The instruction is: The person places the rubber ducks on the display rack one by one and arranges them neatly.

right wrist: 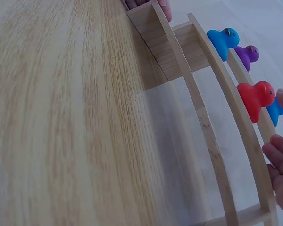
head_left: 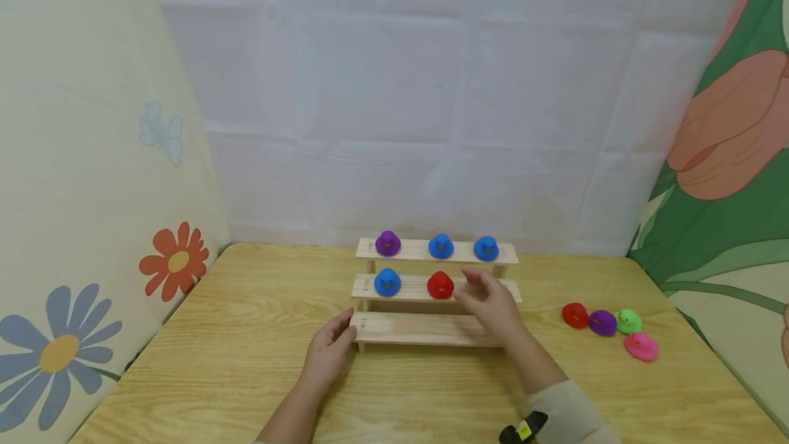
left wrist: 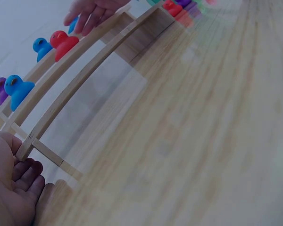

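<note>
A three-tier wooden display rack [head_left: 419, 329] stands on the table. My left hand [head_left: 329, 351] grips the left end of its lowest tier, thumb and curled fingers about the corner in the left wrist view. A red rubber duck [head_left: 440, 286] sits mid-way along the middle tier, with a blue duck [head_left: 387, 282] to its left. Just right of the red duck is my right hand [head_left: 491, 303], fingers loosely bent and apart, nothing held between them. The top tier bears a purple duck [head_left: 387, 244] and two blue ducks, one central [head_left: 441, 247], one rightward [head_left: 486, 249].
On the table right of the rack lie a red duck [head_left: 575, 315], a purple duck [head_left: 603, 323], a green duck [head_left: 629, 321] and a pink duck [head_left: 642, 347]. A white cloth [head_left: 370, 88] hangs behind the table, with flower-patterned panels on both sides.
</note>
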A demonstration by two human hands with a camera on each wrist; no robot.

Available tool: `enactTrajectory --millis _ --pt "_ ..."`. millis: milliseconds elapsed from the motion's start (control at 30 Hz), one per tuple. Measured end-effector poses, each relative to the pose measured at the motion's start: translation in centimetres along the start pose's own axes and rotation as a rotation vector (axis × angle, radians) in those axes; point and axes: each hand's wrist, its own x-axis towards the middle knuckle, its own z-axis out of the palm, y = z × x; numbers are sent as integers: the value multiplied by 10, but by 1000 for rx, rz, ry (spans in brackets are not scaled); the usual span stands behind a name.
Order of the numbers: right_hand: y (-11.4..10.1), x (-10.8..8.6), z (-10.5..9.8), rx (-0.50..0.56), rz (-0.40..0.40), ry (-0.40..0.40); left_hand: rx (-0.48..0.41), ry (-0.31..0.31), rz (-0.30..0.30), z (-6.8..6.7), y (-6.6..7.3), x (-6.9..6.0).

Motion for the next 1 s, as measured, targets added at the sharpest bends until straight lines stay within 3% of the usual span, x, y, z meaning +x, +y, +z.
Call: enactTrajectory --millis 633,1000 --pt "15 -13 -34 -52 7 63 4 3 12 -1 0 1" --pt "21 -25 -60 -48 64 91 1 -14 23 -2 -1 -1"
